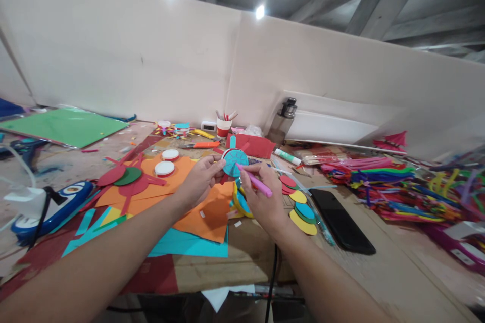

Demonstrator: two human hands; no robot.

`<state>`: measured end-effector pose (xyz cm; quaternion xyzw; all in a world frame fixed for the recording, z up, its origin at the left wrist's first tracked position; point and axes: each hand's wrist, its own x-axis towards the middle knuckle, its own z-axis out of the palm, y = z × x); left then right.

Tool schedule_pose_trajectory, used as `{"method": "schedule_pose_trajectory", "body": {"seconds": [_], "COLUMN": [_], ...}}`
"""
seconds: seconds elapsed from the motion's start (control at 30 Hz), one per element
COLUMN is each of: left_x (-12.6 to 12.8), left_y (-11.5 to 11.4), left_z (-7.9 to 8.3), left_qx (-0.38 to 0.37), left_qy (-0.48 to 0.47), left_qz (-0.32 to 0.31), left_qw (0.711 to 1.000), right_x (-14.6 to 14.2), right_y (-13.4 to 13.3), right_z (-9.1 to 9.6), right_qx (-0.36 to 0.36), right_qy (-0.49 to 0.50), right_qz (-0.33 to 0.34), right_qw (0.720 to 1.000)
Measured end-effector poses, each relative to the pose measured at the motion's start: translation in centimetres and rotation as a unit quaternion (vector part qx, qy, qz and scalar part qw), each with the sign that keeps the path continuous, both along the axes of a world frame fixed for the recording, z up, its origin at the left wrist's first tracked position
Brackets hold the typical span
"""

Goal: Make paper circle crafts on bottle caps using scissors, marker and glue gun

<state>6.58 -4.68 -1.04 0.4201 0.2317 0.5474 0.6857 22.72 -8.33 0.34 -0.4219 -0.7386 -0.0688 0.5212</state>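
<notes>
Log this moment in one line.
left hand: holds blue-faced disc | right hand: holds pink pen, tip at disc | nearby: orange paper, black phone

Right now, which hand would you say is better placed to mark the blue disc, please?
Probably the right hand: it holds the pink pen, tip at the blue disc, while the left hand steadies the disc.

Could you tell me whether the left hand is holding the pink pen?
No, the right hand holds the pink pen.
</notes>
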Motion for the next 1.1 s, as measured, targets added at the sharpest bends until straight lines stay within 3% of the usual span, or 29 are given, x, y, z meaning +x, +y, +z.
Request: {"method": "schedule_pose_trajectory", "body": {"seconds": [1.1], "left_x": [-0.15], "left_y": [0.22], "left_z": [-0.11], "left_qx": [0.016], "left_qy": [0.013], "left_qz": [0.009], "left_qw": [1.000], "right_x": [0.25], "right_y": [-0.17], "right_z": [0.53], "right_qx": [-0.001], "right_qy": [0.011], "right_qz": [0.000], "right_qw": [1.000]}}
